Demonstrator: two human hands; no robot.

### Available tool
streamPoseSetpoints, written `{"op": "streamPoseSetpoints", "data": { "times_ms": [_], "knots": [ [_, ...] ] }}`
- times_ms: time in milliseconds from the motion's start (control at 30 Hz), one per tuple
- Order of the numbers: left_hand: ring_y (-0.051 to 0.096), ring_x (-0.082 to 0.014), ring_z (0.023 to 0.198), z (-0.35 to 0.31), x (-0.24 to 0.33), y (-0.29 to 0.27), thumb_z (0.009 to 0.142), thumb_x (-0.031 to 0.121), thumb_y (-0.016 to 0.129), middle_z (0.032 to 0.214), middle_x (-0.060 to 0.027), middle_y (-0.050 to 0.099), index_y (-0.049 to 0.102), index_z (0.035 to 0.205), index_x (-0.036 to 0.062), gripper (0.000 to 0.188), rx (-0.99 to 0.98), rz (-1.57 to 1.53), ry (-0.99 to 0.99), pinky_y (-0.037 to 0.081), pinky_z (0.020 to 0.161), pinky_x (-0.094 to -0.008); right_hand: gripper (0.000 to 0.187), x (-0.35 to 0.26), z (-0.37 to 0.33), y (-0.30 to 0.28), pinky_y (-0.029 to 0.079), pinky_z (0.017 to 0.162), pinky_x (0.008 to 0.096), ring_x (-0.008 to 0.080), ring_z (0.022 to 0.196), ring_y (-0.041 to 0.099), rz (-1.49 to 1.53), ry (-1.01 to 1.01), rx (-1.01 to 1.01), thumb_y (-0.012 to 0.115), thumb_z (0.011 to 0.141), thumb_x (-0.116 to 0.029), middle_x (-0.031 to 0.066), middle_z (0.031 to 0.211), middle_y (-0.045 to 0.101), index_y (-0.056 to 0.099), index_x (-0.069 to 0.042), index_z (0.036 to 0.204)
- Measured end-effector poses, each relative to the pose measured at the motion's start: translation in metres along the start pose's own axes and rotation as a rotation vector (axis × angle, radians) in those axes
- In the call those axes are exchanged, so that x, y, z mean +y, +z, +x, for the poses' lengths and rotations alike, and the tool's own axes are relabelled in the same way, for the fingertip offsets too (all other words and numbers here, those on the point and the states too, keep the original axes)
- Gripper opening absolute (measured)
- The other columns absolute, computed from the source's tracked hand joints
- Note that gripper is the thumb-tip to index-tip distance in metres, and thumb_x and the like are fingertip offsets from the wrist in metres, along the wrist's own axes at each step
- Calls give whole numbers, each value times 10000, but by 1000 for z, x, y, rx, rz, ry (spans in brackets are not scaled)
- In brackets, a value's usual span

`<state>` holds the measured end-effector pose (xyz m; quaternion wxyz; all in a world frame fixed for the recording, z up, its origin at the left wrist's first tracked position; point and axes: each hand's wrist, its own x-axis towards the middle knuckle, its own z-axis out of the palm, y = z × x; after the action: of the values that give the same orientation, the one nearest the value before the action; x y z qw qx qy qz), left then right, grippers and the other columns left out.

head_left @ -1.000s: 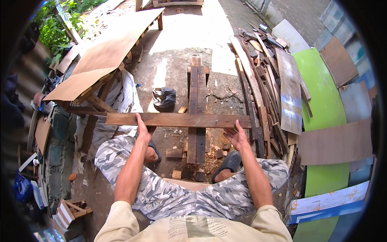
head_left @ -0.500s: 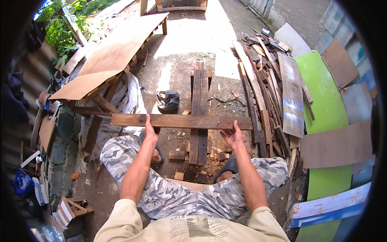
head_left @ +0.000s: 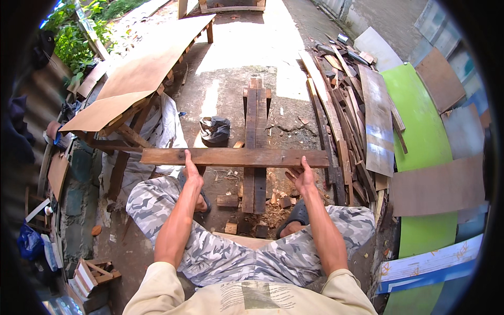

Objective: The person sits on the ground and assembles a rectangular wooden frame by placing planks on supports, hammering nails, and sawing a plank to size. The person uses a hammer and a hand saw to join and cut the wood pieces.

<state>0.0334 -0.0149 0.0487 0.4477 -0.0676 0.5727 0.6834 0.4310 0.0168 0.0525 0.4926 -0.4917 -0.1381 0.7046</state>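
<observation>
A long brown wooden plank is held crosswise in front of me, above my knees. My left hand grips it left of the middle, thumb on the face toward me and the other fingers hidden behind or under it. Nearer its right end, my right hand holds it with the thumb up against the face and the fingers at the lower edge. Beneath the plank, a low wooden bench of dark beams runs away from me between my feet.
Wood offcuts and shavings lie around the bench's near end. A black plastic bag stands left of it. A plywood-topped table is at the left. Scrap wood and a green panel line the right side.
The plank and both hands keep nearly the same pose; the plank's face looks slightly broader. The whole view has shifted a little.
</observation>
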Motion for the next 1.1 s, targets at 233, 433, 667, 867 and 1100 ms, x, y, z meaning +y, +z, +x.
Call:
{"op": "streamPoseSetpoints", "data": {
  "times_ms": [233,433,667,867,1100],
  "knots": [
    [620,-234,1133,0,2,-1,838,628,732,1312,-117,607,538,1378,-12,860,119,61,23,518,950,-393,892,-19,-6,-22,377,1076,608,348,1253,504,150,-75,170,515,922,-741,187,1421,448,392,-49,1471],
    [633,-223,1076,-11,10,11,834,599,750,1243,-92,617,559,1330,45,768,68,106,85,550,888,-384,659,-35,2,-61,498,972,524,332,1142,592,-42,-142,189,589,969,-536,188,1294,554,476,-37,1383],
    [577,-171,975,-19,23,21,798,537,736,1151,-9,584,566,1234,168,596,54,103,93,473,760,-345,473,-62,-16,-43,586,699,394,225,814,650,-326,-159,298,671,909,-429,99,960,626,599,-55,1192],
    [536,-151,958,-9,25,20,794,649,683,1075,11,579,574,1176,232,576,-84,47,64,396,800,-357,611,-100,-36,-26,455,442,361,164,469,508,-573,-178,401,706,830,-626,25,633,520,647,-19,850],
    [518,-226,1157,3,36,12,800,740,638,1271,-43,543,515,1343,218,763,-87,158,32,382,969,-416,885,-126,-48,-20,381,450,385,218,453,520,-1054,-113,494,577,795,-834,94,538,528,606,29,601]
  ]
}}
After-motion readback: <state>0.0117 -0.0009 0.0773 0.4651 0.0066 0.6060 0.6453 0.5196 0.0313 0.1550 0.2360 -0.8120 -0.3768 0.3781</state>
